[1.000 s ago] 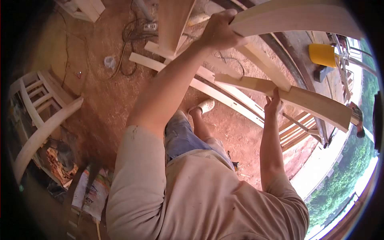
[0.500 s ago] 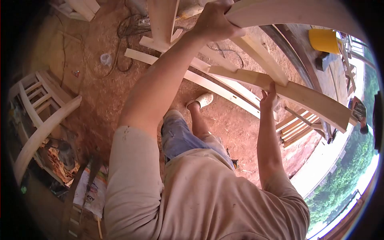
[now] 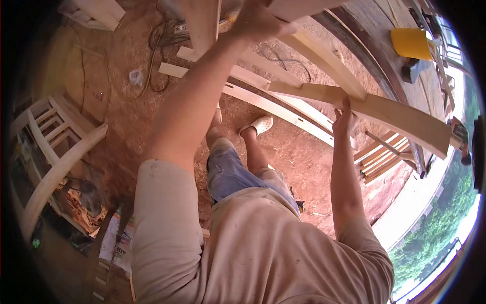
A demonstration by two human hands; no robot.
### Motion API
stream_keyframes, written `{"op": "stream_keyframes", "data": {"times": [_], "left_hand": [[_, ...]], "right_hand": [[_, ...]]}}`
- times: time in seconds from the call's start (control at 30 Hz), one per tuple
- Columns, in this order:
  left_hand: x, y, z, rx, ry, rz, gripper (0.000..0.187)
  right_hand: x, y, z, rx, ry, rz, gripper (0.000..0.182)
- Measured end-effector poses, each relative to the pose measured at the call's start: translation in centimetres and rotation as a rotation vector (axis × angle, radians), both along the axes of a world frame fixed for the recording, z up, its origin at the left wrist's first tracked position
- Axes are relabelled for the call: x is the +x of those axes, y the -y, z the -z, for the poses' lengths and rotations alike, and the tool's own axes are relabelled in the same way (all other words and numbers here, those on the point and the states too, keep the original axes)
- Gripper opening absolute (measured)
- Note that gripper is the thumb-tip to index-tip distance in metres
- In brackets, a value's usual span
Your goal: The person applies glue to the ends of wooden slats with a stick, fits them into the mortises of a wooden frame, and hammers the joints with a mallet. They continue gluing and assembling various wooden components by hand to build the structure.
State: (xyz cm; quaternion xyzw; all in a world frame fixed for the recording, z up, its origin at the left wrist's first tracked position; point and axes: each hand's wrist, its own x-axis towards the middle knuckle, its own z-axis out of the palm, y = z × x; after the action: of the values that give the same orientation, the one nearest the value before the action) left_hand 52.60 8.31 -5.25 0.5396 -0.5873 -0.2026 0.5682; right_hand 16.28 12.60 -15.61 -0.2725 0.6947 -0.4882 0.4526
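At the top centre my left hand [image 3: 260,21], smeared by motion, is closed round the upper part of a pale wooden frame [image 3: 326,55]. That frame has a long slanting piece joined to a curved lower rail [image 3: 400,117]. My right hand [image 3: 346,121] grips the rail from below, near the joint, with a finger up against the wood. The far side of each grip is hidden.
Long slotted boards [image 3: 278,108] lie beyond my feet. A workbench [image 3: 377,38] bears a yellow container [image 3: 409,42]. Slatted wooden pieces stand at the left [image 3: 66,157] and right [image 3: 387,157]. Cables [image 3: 158,55] run over the dirt floor.
My left hand and the frame's upper end have moved up and left in the view. The lower rail and my right hand have shifted slightly right, and one more foot shows.
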Motion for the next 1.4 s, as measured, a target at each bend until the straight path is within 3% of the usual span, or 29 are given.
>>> {"op": "stream_keyframes", "data": {"times": [0.1,0.53,0.63,0.7,0.83,0.93,1.0,1.17,1.3,1.4], "left_hand": [[2.0,-0.1,0.7,0.179,-0.112,0.039,0.029],[5.6,-0.5,0.4,0.165,-0.158,0.016,0.023],[5.6,-0.6,-0.9,0.082,-0.131,-0.013,0.026],[5.4,-0.2,-2.0,-0.209,-0.154,-0.142,0.034],[6.9,0.5,-3.6,-0.286,0.022,-0.215,0.045],[7.5,0.3,-4.6,-0.258,0.068,-0.15,0.044],[8.1,0.1,-6.0,-0.076,0.076,-0.013,0.041],[9.6,1.3,-5.5,-0.178,0.105,0.025,0.036],[10.8,2.6,-5.8,-0.075,0.129,0.124,0.029],[11.8,2.9,-5.9,-0.008,0.181,0.159,0.03]], "right_hand": [[1.4,0.2,-0.7,0.028,-0.014,-0.09,0.051],[4.5,1.1,-1.1,0.129,-0.069,-0.135,0.058],[4.7,1.5,-1.2,0.135,-0.082,-0.181,0.056],[5.0,1.9,-0.8,0.131,-0.115,-0.195,0.055],[5.7,2.7,0.1,0.064,-0.172,-0.189,0.053],[6.0,2.9,-0.9,0.112,-0.084,-0.154,0.051],[6.1,3.3,-1.0,0.15,-0.098,-0.133,0.049],[4.6,4.9,0.1,0.272,-0.16,-0.162,0.045],[3.8,5.7,-0.5,0.394,-0.185,-0.291,0.068],[2.9,6.9,-0.2,0.461,-0.168,-0.313,0.072]]}}
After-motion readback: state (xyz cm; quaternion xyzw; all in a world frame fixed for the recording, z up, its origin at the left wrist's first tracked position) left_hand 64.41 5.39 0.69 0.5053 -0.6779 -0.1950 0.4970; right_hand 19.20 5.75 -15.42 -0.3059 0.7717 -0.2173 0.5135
